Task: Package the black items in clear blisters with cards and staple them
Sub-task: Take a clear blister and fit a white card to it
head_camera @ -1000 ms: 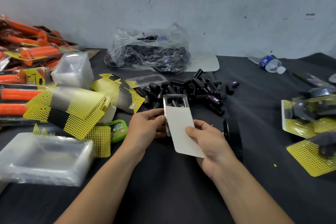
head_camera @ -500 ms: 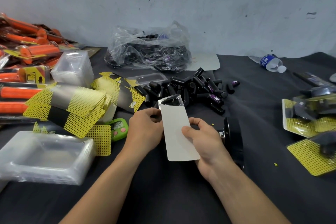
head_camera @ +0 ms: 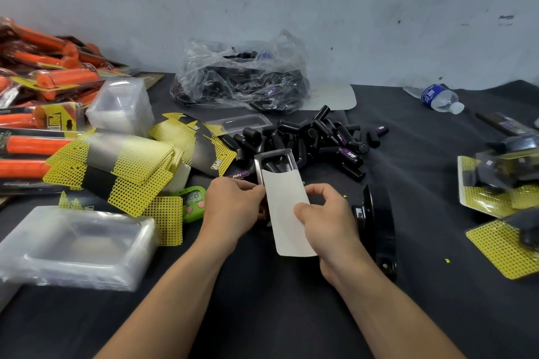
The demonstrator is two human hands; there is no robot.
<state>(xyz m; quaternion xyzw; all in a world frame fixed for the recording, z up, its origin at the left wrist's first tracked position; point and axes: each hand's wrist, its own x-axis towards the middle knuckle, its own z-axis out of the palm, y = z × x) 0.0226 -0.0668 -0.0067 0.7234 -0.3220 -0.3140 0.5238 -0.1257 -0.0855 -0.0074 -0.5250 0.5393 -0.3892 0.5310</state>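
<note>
My left hand pinches the left edge of a clear blister that shows black items inside. My right hand grips a card, white side up, which lies over most of the blister; only the blister's far end sticks out. A heap of loose black items lies just beyond on the dark table. A black stapler sits right of my right hand. Yellow-and-black cards are stacked at the left.
A clear plastic bag of more black items sits at the back. Stacks of empty blisters are at the near left, orange packaged goods at the far left, finished packs at the right, a water bottle behind them.
The card has slid toward me, off the blister's far end, so more of the blister shows beyond it. Both hands stayed on blister and card.
</note>
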